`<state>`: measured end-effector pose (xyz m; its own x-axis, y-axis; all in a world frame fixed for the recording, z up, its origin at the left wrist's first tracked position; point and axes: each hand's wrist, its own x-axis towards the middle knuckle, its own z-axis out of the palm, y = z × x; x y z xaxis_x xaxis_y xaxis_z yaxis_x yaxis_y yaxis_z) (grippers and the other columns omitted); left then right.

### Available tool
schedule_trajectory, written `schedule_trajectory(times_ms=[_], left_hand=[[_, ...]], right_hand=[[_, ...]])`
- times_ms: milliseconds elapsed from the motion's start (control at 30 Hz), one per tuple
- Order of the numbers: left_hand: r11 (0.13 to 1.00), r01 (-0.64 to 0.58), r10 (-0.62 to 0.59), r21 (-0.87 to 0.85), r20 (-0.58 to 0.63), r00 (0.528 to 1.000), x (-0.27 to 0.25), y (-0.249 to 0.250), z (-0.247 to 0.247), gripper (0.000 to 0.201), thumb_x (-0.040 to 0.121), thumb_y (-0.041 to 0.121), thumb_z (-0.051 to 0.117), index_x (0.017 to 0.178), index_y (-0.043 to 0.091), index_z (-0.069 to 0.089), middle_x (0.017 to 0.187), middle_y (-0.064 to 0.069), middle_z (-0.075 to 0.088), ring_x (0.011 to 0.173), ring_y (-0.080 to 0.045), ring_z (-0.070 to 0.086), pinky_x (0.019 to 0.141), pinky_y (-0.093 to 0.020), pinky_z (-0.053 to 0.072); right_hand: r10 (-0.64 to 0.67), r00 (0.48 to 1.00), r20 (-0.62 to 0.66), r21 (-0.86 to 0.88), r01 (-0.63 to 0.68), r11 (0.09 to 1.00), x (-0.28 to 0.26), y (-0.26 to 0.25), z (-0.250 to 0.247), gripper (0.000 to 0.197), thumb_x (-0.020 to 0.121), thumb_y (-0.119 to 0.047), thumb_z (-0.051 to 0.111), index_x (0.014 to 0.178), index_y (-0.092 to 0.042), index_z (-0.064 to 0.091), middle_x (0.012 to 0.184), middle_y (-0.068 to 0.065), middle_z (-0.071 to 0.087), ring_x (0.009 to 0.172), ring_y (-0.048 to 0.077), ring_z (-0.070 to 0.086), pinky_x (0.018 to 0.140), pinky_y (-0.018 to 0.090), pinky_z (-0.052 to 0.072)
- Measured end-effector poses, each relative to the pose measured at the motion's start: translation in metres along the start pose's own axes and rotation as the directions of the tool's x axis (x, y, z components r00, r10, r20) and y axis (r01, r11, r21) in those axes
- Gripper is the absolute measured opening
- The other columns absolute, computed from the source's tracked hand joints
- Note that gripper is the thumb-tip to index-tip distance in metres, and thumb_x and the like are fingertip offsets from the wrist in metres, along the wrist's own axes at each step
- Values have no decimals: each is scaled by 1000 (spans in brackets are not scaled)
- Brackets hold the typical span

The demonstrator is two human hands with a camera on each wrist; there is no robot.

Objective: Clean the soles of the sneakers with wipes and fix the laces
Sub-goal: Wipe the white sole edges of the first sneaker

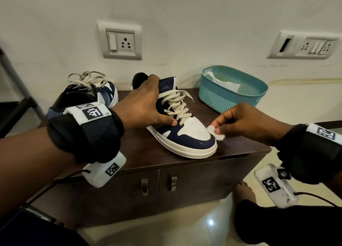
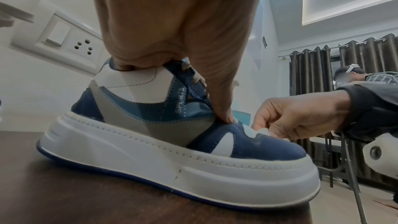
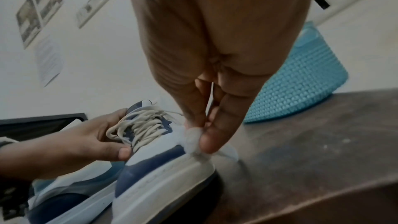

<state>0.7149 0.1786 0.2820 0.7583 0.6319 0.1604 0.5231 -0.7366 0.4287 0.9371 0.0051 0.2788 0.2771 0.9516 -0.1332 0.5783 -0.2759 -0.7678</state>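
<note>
Two sneakers sit on the cabinet (image 1: 140, 149): the left hand (image 1: 146, 105) grips the near sneaker (image 1: 187, 134), the right hand (image 1: 246, 121) pinches one wipe (image 1: 215, 132) at its toe, and the far-left sneaker (image 1: 92, 94) lies untouched.

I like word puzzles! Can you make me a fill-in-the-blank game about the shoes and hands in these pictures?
1. The right hand pinches a small white ____ at the toe of the near sneaker.
2. The left hand holds that sneaker, which stands upright on the ____ cabinet.
3. The basket behind the right hand is ____ in colour.
4. The other sneaker has its laces ____.

Missing words: wipe; brown; blue; untied
</note>
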Motion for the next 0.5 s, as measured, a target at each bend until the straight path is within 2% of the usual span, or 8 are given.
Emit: schedule_trajectory(times_ms=[67, 200, 300, 433, 500], left_hand=[[1000, -4, 4, 1, 8, 1000, 0, 1, 0, 88, 61, 54, 91, 116, 17, 33, 114, 0, 49, 98, -19, 57, 78, -33, 44], [1000, -20, 20, -10, 6, 1000, -1, 1, -1, 86, 63, 51, 92, 117, 17, 33, 115, 0, 49, 99, -18, 57, 79, -31, 44], [1000, -17, 17, -6, 8, 1000, -1, 3, -1, 90, 63, 51, 92, 121, 13, 35, 117, -1, 49, 101, -19, 56, 81, -33, 47], [1000, -12, 12, 2, 2, 1000, -2, 2, -1, 92, 62, 54, 91, 123, 13, 35, 119, 0, 49, 103, -20, 56, 85, -37, 50], [1000, -15, 15, 1, 2, 1000, -3, 0, -1, 90, 61, 55, 91, 120, 16, 35, 116, 1, 50, 101, -19, 57, 82, -36, 49]], right_hand=[[31, 999, -37, 88, -27, 996, 1, 3, 4, 14, 84, 3, 73, 92, -6, 78, 84, 8, 78, 70, 8, 71, 64, 16, 56], [-18, 989, -146, 158, 42, 987, 21, -2, 18, 14, 85, 9, 69, 95, 2, 77, 87, 17, 77, 72, 15, 69, 69, 22, 60], [-10, 981, -196, 210, 52, 976, 40, -7, 27, 14, 86, 8, 68, 96, 1, 76, 92, 18, 76, 77, 19, 69, 77, 28, 61], [-24, 986, -167, 215, 60, 975, 45, -8, 27, 14, 86, 7, 70, 93, -3, 77, 90, 16, 77, 77, 18, 69, 78, 27, 61], [-19, 994, -109, 186, 39, 982, 37, -4, 21, 16, 85, 7, 71, 92, -6, 77, 88, 15, 77, 76, 17, 69, 77, 26, 61]])
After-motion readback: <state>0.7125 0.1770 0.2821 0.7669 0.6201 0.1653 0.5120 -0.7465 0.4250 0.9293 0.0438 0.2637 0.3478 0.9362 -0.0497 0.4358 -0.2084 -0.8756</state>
